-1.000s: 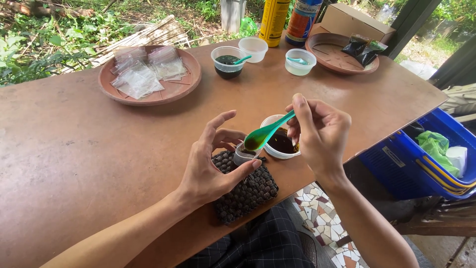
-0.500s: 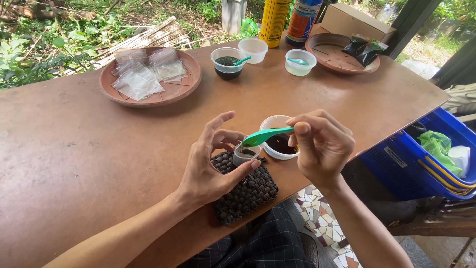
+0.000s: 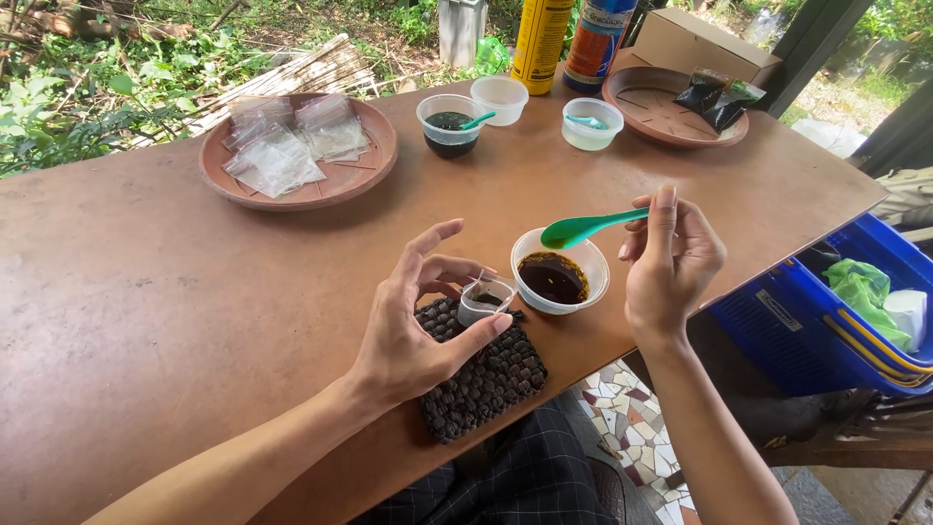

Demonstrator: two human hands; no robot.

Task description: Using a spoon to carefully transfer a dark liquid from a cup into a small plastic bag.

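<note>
Two hands work at the near edge of the brown bench (image 3: 146, 321). The left hand (image 3: 413, 331) grasps a small clear plastic cup (image 3: 485, 297) between thumb and index finger, and the cup stands on a dark woven mat (image 3: 486, 374). The right hand (image 3: 671, 262) pinches the handle of a green plastic spoon (image 3: 583, 229). One second ago the spoon pointed down into the small cup; now it is lifted away to the right, and its bowl hangs above the bowl of dark brown sauce (image 3: 559, 272), not touching the liquid. The left hand and the small cup are in the same place as before. The sauce bowl stands just beside the mat, between the two hands.

Farther on the bench there are three more clear cups: one with dark liquid and a teal spoon (image 3: 449, 124), one empty white cup (image 3: 500, 99), and one with pale liquid and a teal spoon (image 3: 593, 123). So I count three spoons in all. There are two round brown trays: the left tray (image 3: 374, 146) carries several small clear bags (image 3: 277, 156), the right tray (image 3: 671, 117) carries two dark packets (image 3: 717, 95). Behind stand a yellow can (image 3: 539, 39), a dark bottle (image 3: 598, 39) and a cardboard box (image 3: 700, 44). At the right, below the bench, stands a blue crate (image 3: 807, 321).
</note>
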